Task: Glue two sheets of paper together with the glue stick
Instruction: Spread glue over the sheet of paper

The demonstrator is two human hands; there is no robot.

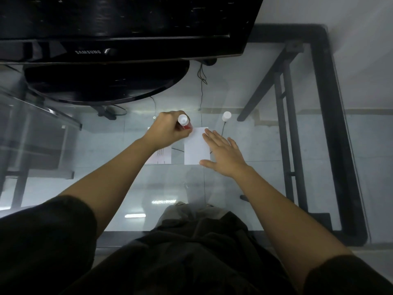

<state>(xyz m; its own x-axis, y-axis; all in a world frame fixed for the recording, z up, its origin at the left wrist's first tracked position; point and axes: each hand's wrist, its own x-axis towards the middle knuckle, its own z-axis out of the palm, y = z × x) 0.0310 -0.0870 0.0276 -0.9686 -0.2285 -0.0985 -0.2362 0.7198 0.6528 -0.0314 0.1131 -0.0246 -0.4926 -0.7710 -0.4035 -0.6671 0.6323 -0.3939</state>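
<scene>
My left hand (168, 129) is closed around a glue stick (184, 122) with a red body and a white end pointing up. Its lower end touches the top left corner of a blank white sheet (195, 150) lying on the glass desk. My right hand (223, 153) rests flat with fingers spread on the right edge of that sheet. A second sheet (162, 156) with printed lines lies just left of it, partly hidden under my left wrist. The glue stick's white cap (226, 116) stands upright beyond the sheets.
A black Samsung monitor (119, 28) and its round base (106, 81) fill the far left of the glass desk (265, 188). The desk's black frame (333, 124) runs along the right. Cables (201, 90) and floor show through the glass.
</scene>
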